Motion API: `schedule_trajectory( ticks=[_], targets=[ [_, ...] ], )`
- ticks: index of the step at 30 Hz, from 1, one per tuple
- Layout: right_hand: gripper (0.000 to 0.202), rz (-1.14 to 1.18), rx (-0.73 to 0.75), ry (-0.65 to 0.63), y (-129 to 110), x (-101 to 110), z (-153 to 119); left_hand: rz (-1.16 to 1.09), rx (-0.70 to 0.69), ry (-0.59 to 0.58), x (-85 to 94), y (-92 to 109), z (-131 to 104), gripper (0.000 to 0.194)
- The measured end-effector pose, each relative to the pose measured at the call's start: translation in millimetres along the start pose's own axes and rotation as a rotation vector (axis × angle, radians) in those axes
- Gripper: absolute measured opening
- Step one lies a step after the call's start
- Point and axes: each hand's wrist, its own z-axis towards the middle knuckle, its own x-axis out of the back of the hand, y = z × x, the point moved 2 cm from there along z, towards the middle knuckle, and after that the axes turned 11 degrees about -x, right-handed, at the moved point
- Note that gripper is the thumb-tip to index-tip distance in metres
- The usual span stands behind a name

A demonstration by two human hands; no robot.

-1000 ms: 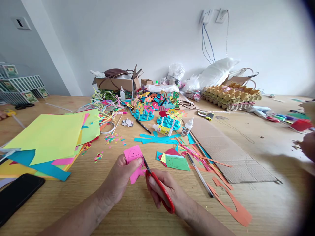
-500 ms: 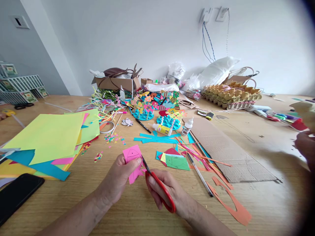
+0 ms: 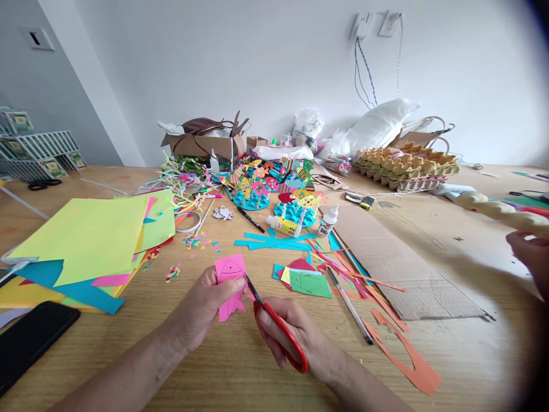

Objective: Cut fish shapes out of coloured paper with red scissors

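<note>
Between the thumb and fingers of my left hand (image 3: 217, 303) is a piece of pink paper (image 3: 231, 265) with a fish outline drawn on it. Its lower edge is cut into a tail shape. My right hand (image 3: 295, 332) grips red-handled scissors (image 3: 286, 332), fingers in the loops. The dark blades lie nearly together, their tips at the paper's right edge beside my left thumb. Just right of the paper rests a small stack of coloured paper pieces, a green one (image 3: 309, 283) with a drawn fish on top.
Yellow paper sheets (image 3: 86, 234) and a black phone (image 3: 36, 337) lie left. Beyond are a glue bottle (image 3: 328, 221) and paper fish on blue bases (image 3: 295, 215). Cardboard (image 3: 398, 263), a pen (image 3: 351, 306) and orange scraps (image 3: 418, 366) lie right. Another person's hand (image 3: 532, 257) holds an egg-carton piece (image 3: 501, 210).
The pink paper has turned slightly in my left hand, its tail end showing more clearly. At right, the other person's hand has brought the egg-carton piece further into view.
</note>
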Motion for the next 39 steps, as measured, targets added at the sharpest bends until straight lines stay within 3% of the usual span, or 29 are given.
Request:
schedule_trajectory(
  ticks=[25, 30, 35, 39],
  targets=[
    [0.041, -0.131, -0.03, 0.022, 4.4, 1.2, 0.8, 0.027, 0.072, -0.221, 12.7, 8.9, 5.2, 0.018],
    [0.04, -0.134, -0.024, 0.039, 6.4, 1.7, 1.0, 0.023, 0.09, -0.212, 14.9, 7.0, 5.2, 0.019],
    [0.04, -0.097, -0.016, 0.028, 7.1, 1.4, 1.7, 0.004, 0.086, -0.104, 17.2, 8.6, 7.2, 0.019],
    [0.042, -0.064, -0.025, 0.025, 7.8, 1.0, 2.5, 0.025, 0.042, -0.124, 16.2, 8.1, 9.0, 0.02]
  ],
)
